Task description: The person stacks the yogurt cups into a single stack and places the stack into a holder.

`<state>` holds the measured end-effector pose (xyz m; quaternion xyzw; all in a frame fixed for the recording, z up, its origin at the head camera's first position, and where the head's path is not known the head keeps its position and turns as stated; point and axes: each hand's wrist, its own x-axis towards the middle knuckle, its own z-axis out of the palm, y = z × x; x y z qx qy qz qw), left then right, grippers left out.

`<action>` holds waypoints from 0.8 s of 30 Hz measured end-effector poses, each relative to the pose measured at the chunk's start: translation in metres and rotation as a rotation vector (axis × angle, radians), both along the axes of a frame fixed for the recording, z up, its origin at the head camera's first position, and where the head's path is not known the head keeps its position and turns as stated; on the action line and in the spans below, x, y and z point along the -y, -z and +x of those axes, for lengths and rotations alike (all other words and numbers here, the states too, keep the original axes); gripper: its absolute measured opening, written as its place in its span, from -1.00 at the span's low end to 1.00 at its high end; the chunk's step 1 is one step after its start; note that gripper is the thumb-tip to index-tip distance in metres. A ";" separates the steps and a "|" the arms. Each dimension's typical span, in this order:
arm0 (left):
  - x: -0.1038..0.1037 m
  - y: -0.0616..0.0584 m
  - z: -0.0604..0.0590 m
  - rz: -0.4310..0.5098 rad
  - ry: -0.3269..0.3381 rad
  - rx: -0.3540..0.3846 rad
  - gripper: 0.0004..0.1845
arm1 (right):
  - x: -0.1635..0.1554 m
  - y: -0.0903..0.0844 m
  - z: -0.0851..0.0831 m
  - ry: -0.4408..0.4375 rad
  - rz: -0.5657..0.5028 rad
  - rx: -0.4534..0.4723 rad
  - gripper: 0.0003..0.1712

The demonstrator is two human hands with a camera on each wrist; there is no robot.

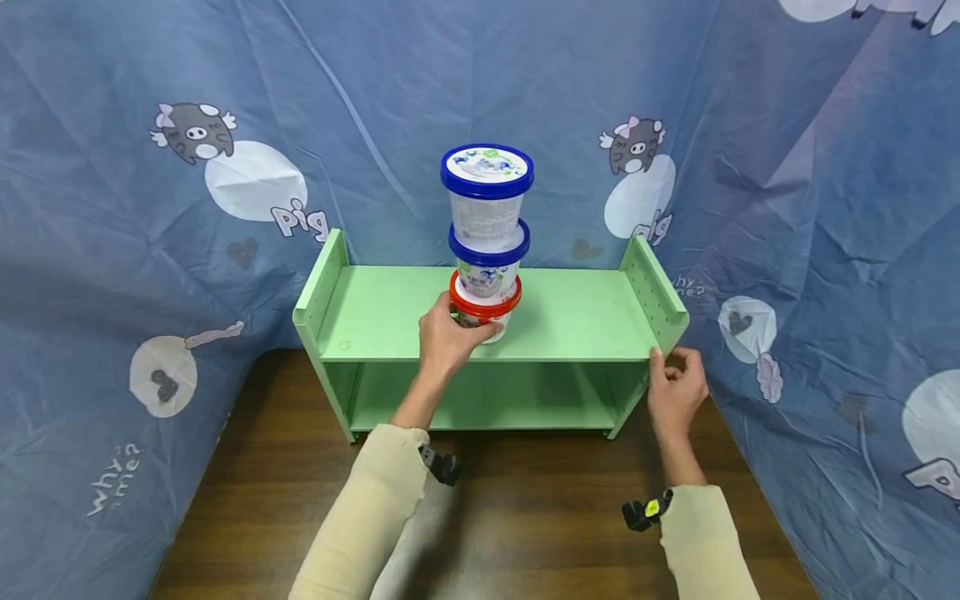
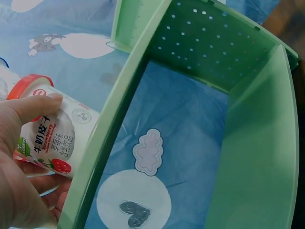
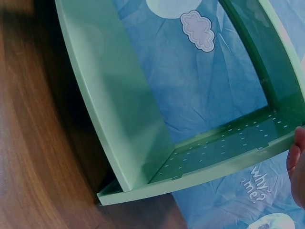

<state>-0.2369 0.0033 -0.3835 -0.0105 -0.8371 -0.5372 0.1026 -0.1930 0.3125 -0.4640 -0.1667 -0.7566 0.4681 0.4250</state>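
Observation:
Three white tubs stand in a column on the upper board of a green shelf (image 1: 577,321). At the bottom is a tub with a red lid (image 1: 487,310), its label showing strawberry pictures. On it sit a middle tub with a blue lid (image 1: 487,271) and a top tub with a blue lid (image 1: 486,196). My left hand (image 1: 444,340) grips the red-lidded tub, thumb across its front in the left wrist view. With curled fingers, my right hand (image 1: 677,392) holds the front edge of the shelf's right side panel (image 1: 660,304); only some fingers (image 3: 296,162) show in the right wrist view.
Below the upper board is a lower green board (image 1: 487,400). A blue cloth (image 1: 375,125) with pig prints hangs behind the shelf and down both sides. Brown wooden floor (image 1: 540,517) lies in front.

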 end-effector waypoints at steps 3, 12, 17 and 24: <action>-0.001 0.001 -0.002 -0.013 0.005 0.000 -0.31 | 0.000 0.000 0.000 0.004 -0.002 0.000 -0.69; -0.005 0.003 -0.008 -0.042 0.004 0.004 -0.29 | -0.001 0.004 -0.002 0.007 0.002 -0.009 -0.70; -0.006 0.003 -0.008 -0.057 -0.002 0.013 -0.29 | 0.000 0.002 -0.001 -0.005 -0.004 -0.028 -0.69; -0.007 0.003 -0.009 -0.072 -0.009 0.030 -0.27 | 0.000 0.002 0.000 -0.018 -0.022 -0.036 -0.67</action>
